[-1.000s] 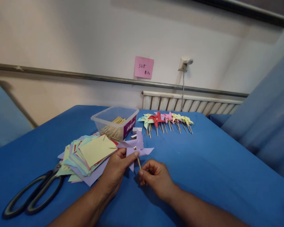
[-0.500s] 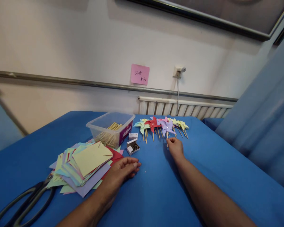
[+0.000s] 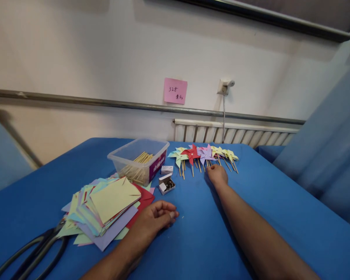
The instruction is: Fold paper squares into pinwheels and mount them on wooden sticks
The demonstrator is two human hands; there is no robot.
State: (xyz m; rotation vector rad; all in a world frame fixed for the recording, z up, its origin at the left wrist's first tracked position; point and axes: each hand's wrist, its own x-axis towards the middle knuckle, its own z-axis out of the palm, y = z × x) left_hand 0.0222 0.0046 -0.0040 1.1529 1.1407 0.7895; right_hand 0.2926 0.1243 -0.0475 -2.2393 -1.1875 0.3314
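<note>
A blue table (image 3: 251, 217) holds paper craft supplies, seen from above the maker's arms. The right hand (image 3: 217, 175) is stretched to the far side, resting at the stick end of a purple pinwheel (image 3: 205, 154) that lies in a row of finished pinwheels (image 3: 202, 154), between a red one and yellow ones; whether the fingers pinch the stick or have let go cannot be told from here. The left hand (image 3: 157, 217) rests near, loosely curled on the cloth and holding nothing, just right of a stack of coloured paper squares (image 3: 107, 204). A clear tub of wooden sticks (image 3: 140, 158) and a small open box of pins (image 3: 167, 184) sit between. Scissors (image 3: 32, 249) lie at the near left. To place it well, lay the stick parallel with its neighbours, blades not crushed by the next wheel.
</note>
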